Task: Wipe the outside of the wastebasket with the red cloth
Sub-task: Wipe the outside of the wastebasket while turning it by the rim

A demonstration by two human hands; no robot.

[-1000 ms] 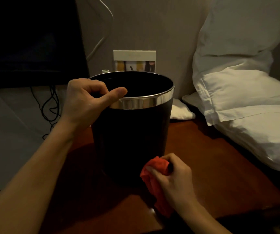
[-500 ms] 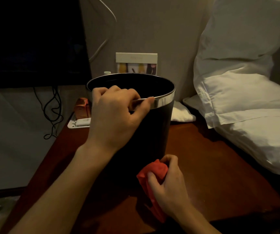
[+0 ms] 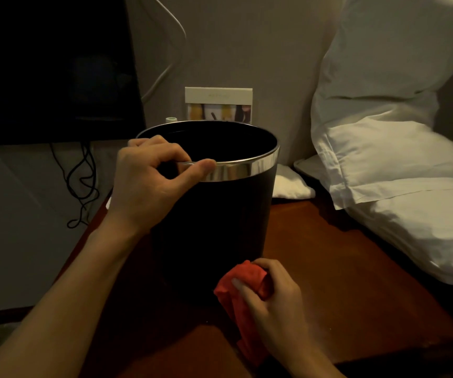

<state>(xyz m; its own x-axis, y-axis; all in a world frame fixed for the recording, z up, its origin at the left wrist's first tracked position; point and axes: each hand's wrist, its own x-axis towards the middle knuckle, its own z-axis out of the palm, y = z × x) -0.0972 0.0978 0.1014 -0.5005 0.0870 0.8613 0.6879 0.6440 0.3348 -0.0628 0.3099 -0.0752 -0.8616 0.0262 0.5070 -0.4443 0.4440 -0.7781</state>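
Observation:
A black wastebasket (image 3: 219, 222) with a shiny metal rim stands upright on a dark wooden table (image 3: 329, 268). My left hand (image 3: 149, 184) grips the near left part of the rim, thumb on the metal band and fingers curled over the edge. My right hand (image 3: 274, 304) holds a bunched red cloth (image 3: 244, 290) against the lower front of the wastebasket, near its base. Part of the cloth hangs down under my palm to the tabletop.
White pillows (image 3: 383, 159) pile up at the right, close to the wastebasket. A small card stand (image 3: 219, 105) sits behind it against the wall. A dark screen (image 3: 50, 66) and hanging black cables (image 3: 80, 181) are at the left. A small white cushion (image 3: 290, 184) lies behind the basket.
My left hand shifted its hold along the rim from the left side toward the front. My right hand with the cloth stayed low at the base, moving slightly.

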